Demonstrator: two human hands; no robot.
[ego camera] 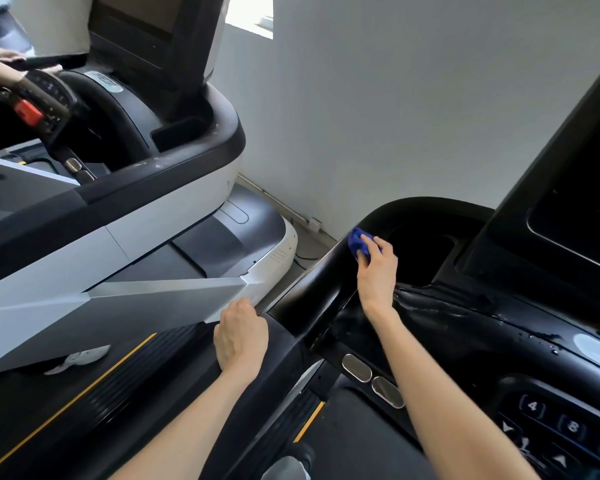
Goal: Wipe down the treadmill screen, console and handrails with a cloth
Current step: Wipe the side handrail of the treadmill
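My fingers (pixel 378 245) of the right hand (pixel 376 271) close around the blue cloth (pixel 358 242) on the handrail (pixel 329 271), which I should press flat and follow the curve slowly, while my left hand (pixel 240 337) rests there holding nothing.

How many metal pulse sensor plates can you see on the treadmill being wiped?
2. One plate sits on the black bar under the right forearm; the second plate lies just beside it, nearer the keypad. Any on the other side are out of view.
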